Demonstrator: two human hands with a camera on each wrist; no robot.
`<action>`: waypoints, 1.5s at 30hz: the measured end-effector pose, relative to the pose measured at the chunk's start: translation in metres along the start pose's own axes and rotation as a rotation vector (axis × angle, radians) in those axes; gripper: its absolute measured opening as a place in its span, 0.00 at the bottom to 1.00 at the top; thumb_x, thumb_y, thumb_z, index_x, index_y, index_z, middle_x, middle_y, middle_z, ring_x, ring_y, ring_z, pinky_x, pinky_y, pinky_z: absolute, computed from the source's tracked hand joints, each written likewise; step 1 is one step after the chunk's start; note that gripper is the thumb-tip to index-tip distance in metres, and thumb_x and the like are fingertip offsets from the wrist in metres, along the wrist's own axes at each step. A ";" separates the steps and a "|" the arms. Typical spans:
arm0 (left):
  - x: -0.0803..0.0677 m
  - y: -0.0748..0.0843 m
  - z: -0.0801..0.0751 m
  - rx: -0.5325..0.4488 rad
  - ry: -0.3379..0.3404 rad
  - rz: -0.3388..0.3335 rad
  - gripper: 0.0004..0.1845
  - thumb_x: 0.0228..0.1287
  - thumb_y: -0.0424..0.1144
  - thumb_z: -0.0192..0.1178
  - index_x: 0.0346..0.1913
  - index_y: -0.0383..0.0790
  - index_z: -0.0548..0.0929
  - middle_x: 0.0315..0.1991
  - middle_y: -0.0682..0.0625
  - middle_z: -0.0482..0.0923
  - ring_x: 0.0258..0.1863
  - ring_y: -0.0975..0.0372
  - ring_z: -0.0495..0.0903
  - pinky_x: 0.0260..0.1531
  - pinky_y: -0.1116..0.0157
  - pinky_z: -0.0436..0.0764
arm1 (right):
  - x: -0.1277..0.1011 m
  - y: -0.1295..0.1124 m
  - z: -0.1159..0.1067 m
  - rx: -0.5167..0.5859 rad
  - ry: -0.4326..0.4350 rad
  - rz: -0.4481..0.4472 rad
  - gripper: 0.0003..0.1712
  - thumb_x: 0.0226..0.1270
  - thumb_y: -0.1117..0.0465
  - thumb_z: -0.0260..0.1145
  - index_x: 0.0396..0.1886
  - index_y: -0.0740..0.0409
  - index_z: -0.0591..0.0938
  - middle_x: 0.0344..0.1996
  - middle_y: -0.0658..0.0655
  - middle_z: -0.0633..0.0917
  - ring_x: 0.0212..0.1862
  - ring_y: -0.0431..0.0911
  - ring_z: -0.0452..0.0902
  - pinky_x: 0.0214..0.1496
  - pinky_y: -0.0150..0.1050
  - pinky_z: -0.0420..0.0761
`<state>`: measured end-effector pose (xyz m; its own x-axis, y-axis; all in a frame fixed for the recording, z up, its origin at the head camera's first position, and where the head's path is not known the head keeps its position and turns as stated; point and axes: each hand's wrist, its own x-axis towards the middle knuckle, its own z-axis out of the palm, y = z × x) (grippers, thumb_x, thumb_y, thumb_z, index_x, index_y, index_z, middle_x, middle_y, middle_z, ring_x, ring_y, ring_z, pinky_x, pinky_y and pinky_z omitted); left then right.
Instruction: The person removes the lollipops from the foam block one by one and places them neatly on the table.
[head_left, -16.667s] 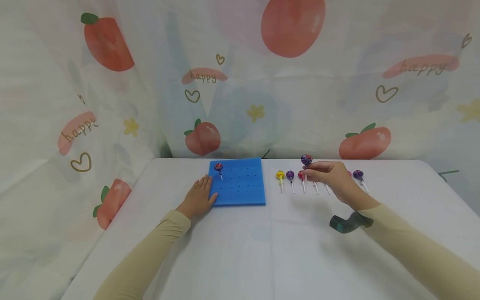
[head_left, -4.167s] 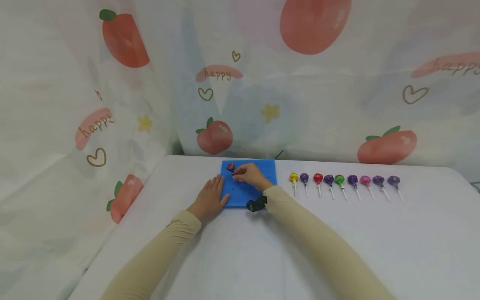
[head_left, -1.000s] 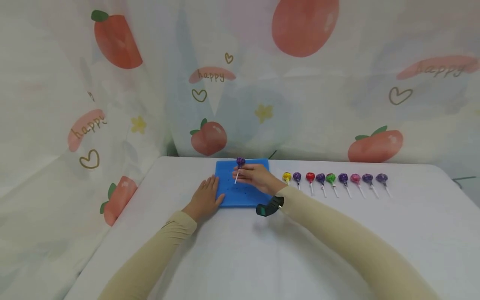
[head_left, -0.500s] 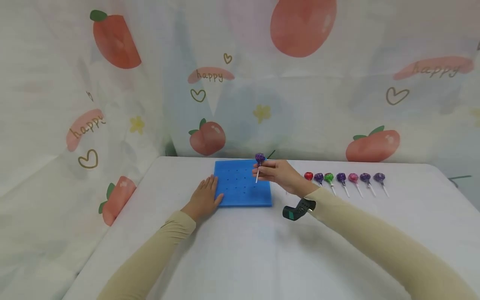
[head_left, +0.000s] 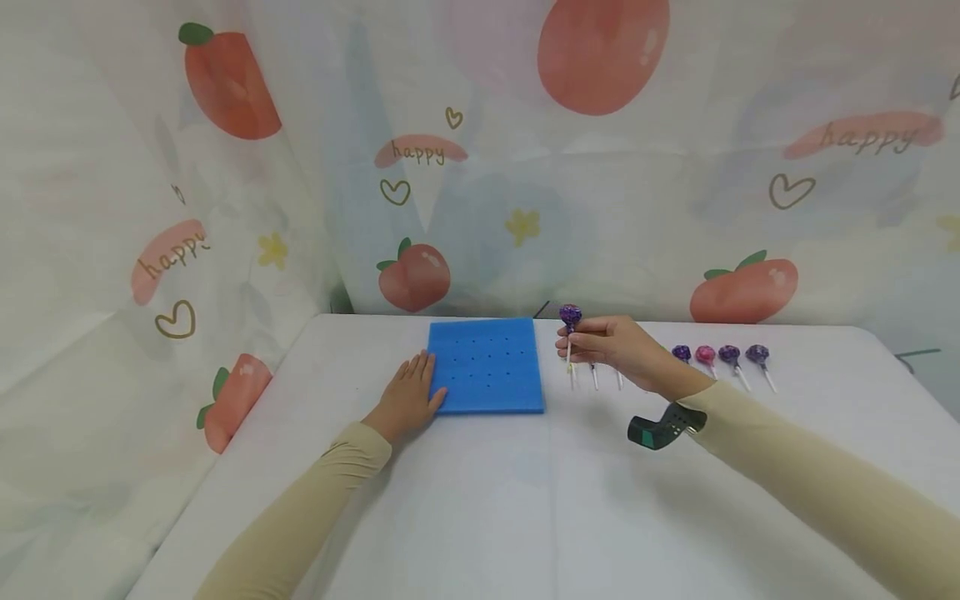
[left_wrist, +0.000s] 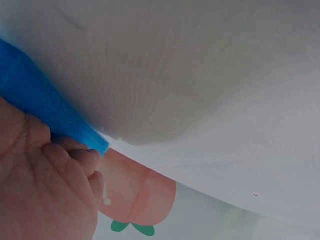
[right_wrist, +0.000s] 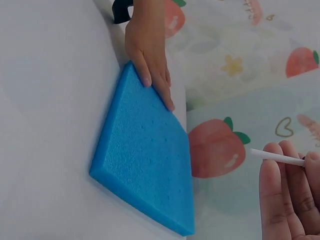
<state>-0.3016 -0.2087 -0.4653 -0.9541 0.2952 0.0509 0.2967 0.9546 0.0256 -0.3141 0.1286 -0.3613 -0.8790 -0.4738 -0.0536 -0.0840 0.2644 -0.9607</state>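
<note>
My left hand lies flat with straight fingers on the left edge of a blue foam board dotted with small holes. No lollipop stands in the board. My right hand pinches a purple-wrapped lollipop by its stick, head up, just right of the board and above the table. In the right wrist view the white stick shows between thumb and fingers; its head is out of sight there. Behind and below the right hand, a row of lollipops is partly hidden.
Right of my right hand lie a pink lollipop and several purple ones, such as the rightmost lollipop. White sticks of others peek out below the hand. A printed fruit curtain hangs behind the white table.
Over the last second my right hand has carried the purple lollipop rightward, off the board. The lollipop seen upright in the board in the oldest frames is gone from it. The left hand stays put.
</note>
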 end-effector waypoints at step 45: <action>-0.004 0.004 -0.007 -0.027 -0.006 -0.001 0.36 0.71 0.51 0.44 0.70 0.26 0.54 0.72 0.33 0.53 0.73 0.46 0.53 0.72 0.51 0.54 | -0.091 0.047 -0.158 -0.061 0.199 0.073 0.10 0.70 0.58 0.57 0.37 0.35 0.80 0.36 0.32 0.84 0.39 0.26 0.81 0.40 0.21 0.80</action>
<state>-0.2959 -0.2067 -0.4586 -0.9545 0.2947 0.0445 0.2969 0.9535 0.0526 -0.3122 0.3173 -0.3589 -0.9585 -0.2785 -0.0616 -0.0401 0.3455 -0.9376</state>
